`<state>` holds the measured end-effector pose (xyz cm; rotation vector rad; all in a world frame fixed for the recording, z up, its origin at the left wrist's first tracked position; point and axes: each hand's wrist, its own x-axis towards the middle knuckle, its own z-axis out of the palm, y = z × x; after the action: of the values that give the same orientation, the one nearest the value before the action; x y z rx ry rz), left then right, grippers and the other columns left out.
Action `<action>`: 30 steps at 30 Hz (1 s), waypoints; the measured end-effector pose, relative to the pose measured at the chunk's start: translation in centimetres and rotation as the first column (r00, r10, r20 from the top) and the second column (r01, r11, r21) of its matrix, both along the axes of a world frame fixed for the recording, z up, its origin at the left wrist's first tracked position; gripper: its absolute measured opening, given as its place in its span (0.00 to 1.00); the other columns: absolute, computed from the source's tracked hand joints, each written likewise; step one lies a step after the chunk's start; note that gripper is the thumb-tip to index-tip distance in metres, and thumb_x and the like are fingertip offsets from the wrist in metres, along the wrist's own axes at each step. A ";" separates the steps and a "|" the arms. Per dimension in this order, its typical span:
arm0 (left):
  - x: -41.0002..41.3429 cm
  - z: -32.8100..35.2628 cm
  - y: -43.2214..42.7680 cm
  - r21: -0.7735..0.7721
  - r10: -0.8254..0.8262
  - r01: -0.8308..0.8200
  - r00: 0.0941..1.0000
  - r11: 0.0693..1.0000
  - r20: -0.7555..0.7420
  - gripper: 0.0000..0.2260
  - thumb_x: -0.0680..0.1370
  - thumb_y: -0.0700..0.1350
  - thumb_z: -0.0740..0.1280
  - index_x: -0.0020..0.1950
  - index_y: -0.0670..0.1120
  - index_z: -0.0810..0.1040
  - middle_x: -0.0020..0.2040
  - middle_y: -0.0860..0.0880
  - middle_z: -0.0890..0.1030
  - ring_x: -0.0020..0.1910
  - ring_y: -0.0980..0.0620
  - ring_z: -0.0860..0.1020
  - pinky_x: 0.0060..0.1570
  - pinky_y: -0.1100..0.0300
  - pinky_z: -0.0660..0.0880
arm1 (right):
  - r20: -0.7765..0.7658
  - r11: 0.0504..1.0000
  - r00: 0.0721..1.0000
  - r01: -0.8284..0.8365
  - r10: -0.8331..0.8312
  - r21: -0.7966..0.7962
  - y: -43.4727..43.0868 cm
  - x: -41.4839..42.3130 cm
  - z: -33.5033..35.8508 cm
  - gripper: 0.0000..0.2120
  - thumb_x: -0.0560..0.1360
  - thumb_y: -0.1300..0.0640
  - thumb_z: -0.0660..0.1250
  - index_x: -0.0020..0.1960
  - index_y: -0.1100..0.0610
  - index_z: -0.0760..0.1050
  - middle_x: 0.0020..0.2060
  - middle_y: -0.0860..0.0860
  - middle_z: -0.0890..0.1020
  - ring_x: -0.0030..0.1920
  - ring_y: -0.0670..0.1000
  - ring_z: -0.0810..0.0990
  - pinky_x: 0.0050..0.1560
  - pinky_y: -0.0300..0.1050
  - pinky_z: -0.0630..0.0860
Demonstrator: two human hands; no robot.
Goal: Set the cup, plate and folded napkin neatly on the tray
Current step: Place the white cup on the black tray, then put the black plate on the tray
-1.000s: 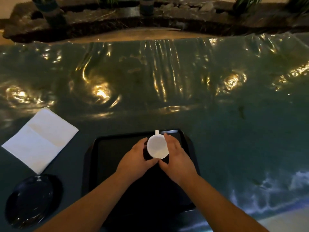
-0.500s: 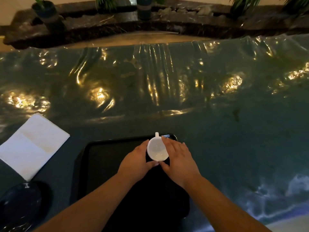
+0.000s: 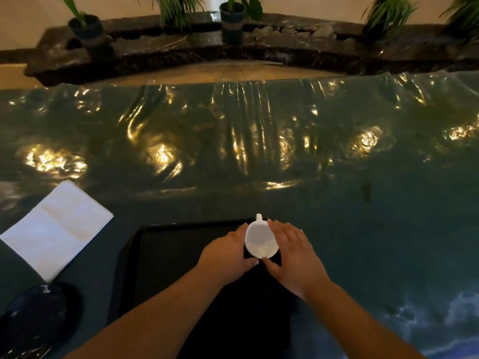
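**Cup being settled at the tray's far edge**

Both hands cup the white cup (image 3: 261, 241) on the black tray (image 3: 166, 255): left hand (image 3: 228, 255) and right hand (image 3: 293, 255) grasping its sides (handle pointing away). Next, I judge: release, then fetch the plate (image 3: 36, 317) and napkin (image 3: 55, 228), both off-tray on the surface (image 3: 363, 229).

We see two bare forearms, no sleeves, watch or rings: left hand (image 3: 228, 255), right hand (image 3: 293, 257), short unpainted nails.

Both bare forearms are reaching forward, converging. The left hand (image 3: 225, 251) is curling inward, thumb tip nearly meeting the right hand's (image 3: 290, 255) thumb; right fingers are spreading flat.
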<state>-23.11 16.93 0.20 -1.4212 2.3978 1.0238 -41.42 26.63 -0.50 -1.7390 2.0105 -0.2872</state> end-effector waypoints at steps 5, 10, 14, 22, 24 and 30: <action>4.0 2.5 -1.6 -0.264 -0.006 0.007 1.000 0.965 0.005 0.33 0.77 0.64 0.65 0.78 0.54 0.63 0.75 0.51 0.70 0.70 0.48 0.70 0.66 0.51 0.71 | -0.041 0.996 0.998 -0.042 0.039 -0.074 -1.5 1.5 1.9 0.39 0.77 0.33 0.61 0.82 0.45 0.51 0.81 0.47 0.59 0.81 0.51 0.51 0.80 0.54 0.51; 13.5 1.6 -2.7 -0.368 0.204 -0.189 0.979 0.910 0.000 0.36 0.76 0.67 0.64 0.79 0.52 0.62 0.80 0.48 0.63 0.76 0.47 0.63 0.74 0.48 0.63 | -0.068 0.972 0.972 -0.227 0.223 -0.052 -5.3 9.8 2.5 0.40 0.76 0.32 0.60 0.82 0.47 0.53 0.81 0.49 0.58 0.81 0.52 0.51 0.80 0.54 0.50; 22.3 0.7 -3.5 -0.371 0.337 -0.282 0.937 0.885 0.090 0.39 0.75 0.68 0.64 0.81 0.52 0.59 0.81 0.47 0.60 0.77 0.45 0.62 0.75 0.47 0.62 | -0.060 0.950 0.948 -0.313 0.313 0.017 -8.0 17.5 1.8 0.41 0.77 0.31 0.58 0.83 0.46 0.48 0.82 0.48 0.52 0.81 0.52 0.47 0.76 0.48 0.41; 37.2 -0.2 -4.8 -0.359 0.530 -0.446 0.828 0.820 0.183 0.40 0.75 0.68 0.66 0.81 0.50 0.60 0.82 0.45 0.58 0.76 0.42 0.64 0.71 0.46 0.65 | -0.058 0.889 0.887 -0.455 0.457 0.049 -12.8 29.9 1.2 0.41 0.78 0.31 0.57 0.83 0.46 0.45 0.82 0.49 0.50 0.81 0.54 0.46 0.80 0.52 0.45; 39.9 -0.5 -5.0 -0.338 0.563 -0.484 0.803 0.807 0.197 0.40 0.75 0.68 0.66 0.81 0.51 0.58 0.82 0.46 0.57 0.76 0.42 0.63 0.71 0.45 0.66 | -0.042 0.877 0.877 -0.475 0.479 0.069 -13.5 32.4 0.8 0.40 0.78 0.32 0.57 0.83 0.47 0.46 0.82 0.49 0.51 0.81 0.54 0.47 0.80 0.53 0.47; 46.8 -1.8 -3.6 -0.189 0.676 -0.649 0.711 0.736 0.194 0.39 0.74 0.70 0.67 0.79 0.53 0.59 0.77 0.46 0.65 0.69 0.40 0.71 0.63 0.43 0.75 | 0.089 0.859 0.865 -0.502 0.495 0.098 -13.3 40.0 -0.7 0.37 0.78 0.34 0.61 0.81 0.49 0.56 0.77 0.50 0.63 0.75 0.54 0.61 0.74 0.51 0.63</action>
<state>23.65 13.30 -1.56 -2.3926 1.7834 0.7540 -1.40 13.35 -1.17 -2.0654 1.4277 -0.0447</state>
